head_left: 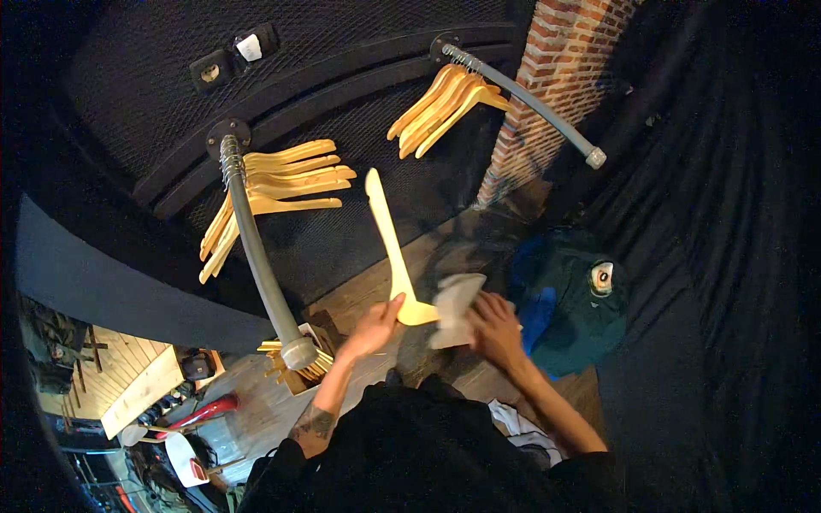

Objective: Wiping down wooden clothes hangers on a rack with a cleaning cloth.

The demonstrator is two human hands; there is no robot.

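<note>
A pale wooden clothes hanger (393, 261) is held out in front of me, one arm pointing away and up. My left hand (374, 331) is closed on it near its middle, thumb on the wood. My right hand (496, 331) grips a light grey cloth (457, 306), which lies against the hanger's right arm and covers its end. The cloth is slightly blurred. I cannot make out a hook on this hanger.
Several wooden hangers (295, 181) hang on a grey pipe rail (261, 252) at left; others (449, 107) hang on a second rail (547, 111). A box of hangers (299, 363) stands on the floor. Green fabric (590, 333) lies at right, near a brick pillar (556, 64).
</note>
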